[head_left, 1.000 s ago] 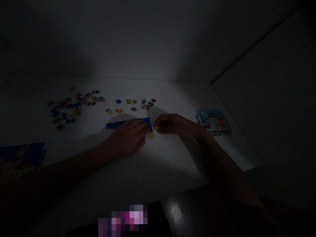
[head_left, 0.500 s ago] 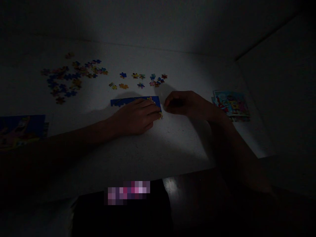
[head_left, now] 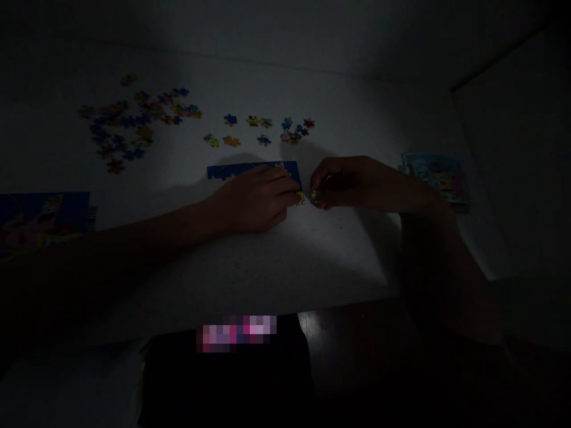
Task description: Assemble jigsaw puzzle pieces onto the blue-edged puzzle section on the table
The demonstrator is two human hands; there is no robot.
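My left hand point(head_left: 261, 199) lies over a partly joined jigsaw puzzle point(head_left: 243, 169), its fingers resting on the right part and hiding much of it. Blue shows along the puzzle's top, with some yellow at the lower right corner. Just right of that corner, my right hand point(head_left: 341, 181) pinches a small puzzle piece point(head_left: 314, 194) with yellow on it, mostly covered by the fingertips. A small gap separates this piece from the joined part. Beyond the hands lie several loose pieces, among them an orange piece point(head_left: 231, 141) and a blue piece point(head_left: 230, 119).
A heap of loose puzzle pieces point(head_left: 116, 139) spreads over the white table point(head_left: 250, 267) at the far left. A blue picture sheet point(head_left: 74, 208) lies at the left, partly behind my forearm. Colourful picture cards point(head_left: 439, 175) lie at the right. The light is dim.
The view has shifted slightly. My right hand has drawn a little away from the puzzle's right edge, and the yellow on its piece now shows. My left hand stays on the puzzle.
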